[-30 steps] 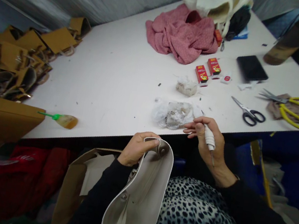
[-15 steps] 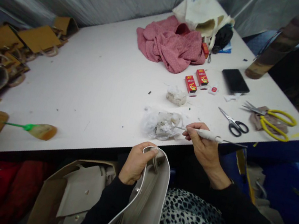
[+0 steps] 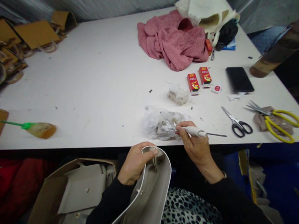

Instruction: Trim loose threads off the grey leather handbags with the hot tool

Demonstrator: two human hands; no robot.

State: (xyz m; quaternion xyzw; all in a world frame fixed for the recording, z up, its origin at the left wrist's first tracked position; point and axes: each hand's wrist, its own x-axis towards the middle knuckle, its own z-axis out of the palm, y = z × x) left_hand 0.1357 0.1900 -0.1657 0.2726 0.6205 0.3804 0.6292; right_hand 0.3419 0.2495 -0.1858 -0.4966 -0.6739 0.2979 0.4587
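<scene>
My left hand (image 3: 136,162) is closed on the upper rim of a pale grey-beige bag (image 3: 151,201), whose opening faces up and shows its inside. Between the fingers of my right hand (image 3: 194,145) is a white-handled tool (image 3: 196,132) with a thin metal rod sticking out behind. Its front tip is at a whitish block (image 3: 166,124) in crumpled clear plastic, smeared with dark marks; whether tip and block touch is hard to see. A smaller plastic-wrapped block (image 3: 178,95) lies just beyond.
On the white table (image 3: 101,72) lie black-handled scissors (image 3: 237,123), yellow-handled scissors (image 3: 278,121), a phone (image 3: 239,79), red boxes (image 3: 193,82), pink cloth (image 3: 173,43), a bottle (image 3: 279,46), a green-tipped glue bottle (image 3: 39,129) and brown bags (image 3: 36,34). Below, a carton (image 3: 50,191) holds beige pieces.
My right hand has moved left with the tool, bringing its front closer to the plastic-wrapped block. My left hand keeps its hold on the bag. A blurred shape now shows at the lower left corner.
</scene>
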